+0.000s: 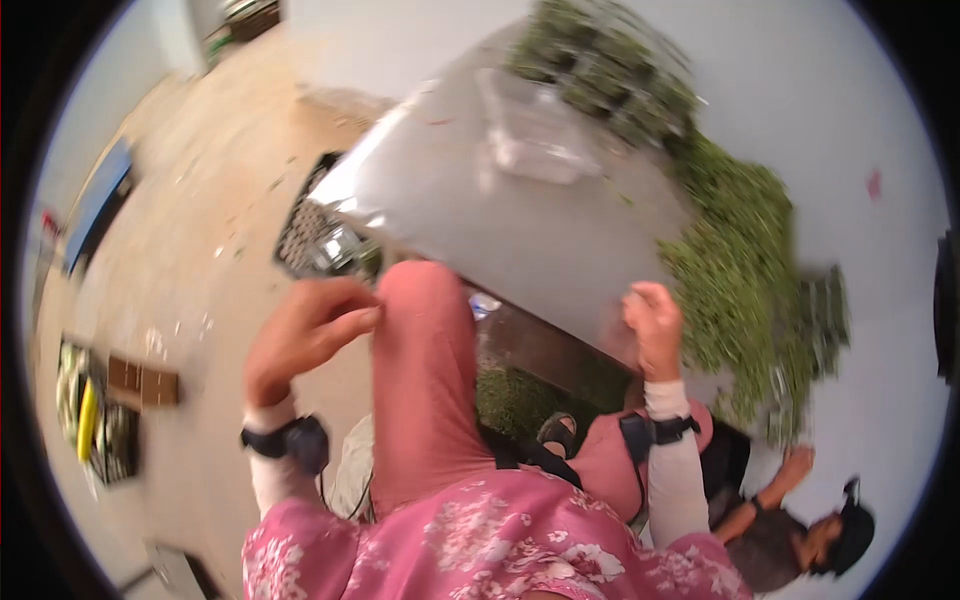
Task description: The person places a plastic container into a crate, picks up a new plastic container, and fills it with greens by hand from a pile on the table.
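My left hand [305,335] hangs beside my left knee [425,300], with its fingers loosely bent and the thumb apart from them. I see nothing held in it. Over the near edge of the metal-topped table [560,240] is my right hand [655,325], its fingers curled in and blurred. Anything between those fingers is too small or smeared to name. A loose heap of green leafy stems [735,240] lies just to the right of it. Farther back on the table sits a stack of clear plastic trays [530,130].
Packed bundles of greens [605,70] stand at the table's back. More packs [825,310] lie at the right. A dark crate [305,225] stands on the floor by the table corner. A cardboard box [143,382] is at left. Another person [780,525] sits at lower right.
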The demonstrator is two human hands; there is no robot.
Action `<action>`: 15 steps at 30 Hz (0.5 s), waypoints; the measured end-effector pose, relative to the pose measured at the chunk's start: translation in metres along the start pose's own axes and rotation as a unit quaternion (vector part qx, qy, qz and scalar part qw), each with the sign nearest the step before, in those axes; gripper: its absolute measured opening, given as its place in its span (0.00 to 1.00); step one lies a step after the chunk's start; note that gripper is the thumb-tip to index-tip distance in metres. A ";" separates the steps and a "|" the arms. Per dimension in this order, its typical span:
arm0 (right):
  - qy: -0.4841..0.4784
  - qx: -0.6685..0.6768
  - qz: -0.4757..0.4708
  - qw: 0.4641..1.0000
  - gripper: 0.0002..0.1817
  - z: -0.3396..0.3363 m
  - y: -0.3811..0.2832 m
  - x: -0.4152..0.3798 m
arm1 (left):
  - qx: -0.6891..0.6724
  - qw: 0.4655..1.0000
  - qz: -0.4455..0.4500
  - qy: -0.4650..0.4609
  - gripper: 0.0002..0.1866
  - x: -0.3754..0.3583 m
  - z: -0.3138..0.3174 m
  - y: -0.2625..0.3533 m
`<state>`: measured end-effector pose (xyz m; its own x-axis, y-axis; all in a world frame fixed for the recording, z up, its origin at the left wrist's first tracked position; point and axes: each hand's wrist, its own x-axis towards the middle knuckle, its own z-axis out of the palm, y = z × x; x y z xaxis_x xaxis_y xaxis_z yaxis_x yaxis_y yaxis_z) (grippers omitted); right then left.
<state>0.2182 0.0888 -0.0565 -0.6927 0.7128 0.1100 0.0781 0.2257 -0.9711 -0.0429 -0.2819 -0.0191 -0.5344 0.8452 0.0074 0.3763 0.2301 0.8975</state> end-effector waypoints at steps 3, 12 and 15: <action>0.014 -0.094 -0.052 0.994 0.06 0.005 0.004 0.000 | -0.065 0.984 0.163 0.033 0.10 -0.001 0.000 0.062; 0.064 -0.161 -0.092 0.981 0.03 0.004 -0.006 -0.001 | -0.245 0.705 0.641 -0.178 0.12 0.037 0.013 0.194; 0.059 -0.158 -0.105 0.980 0.03 0.005 -0.004 -0.001 | -0.298 0.649 0.680 -0.164 0.08 0.039 0.010 0.193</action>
<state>0.2151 0.0835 -0.0542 -0.6303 0.6971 0.3417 0.1738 0.5557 -0.8130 0.0167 -0.2001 0.1499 0.2122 0.1499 0.9657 -0.0797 -0.9822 0.1700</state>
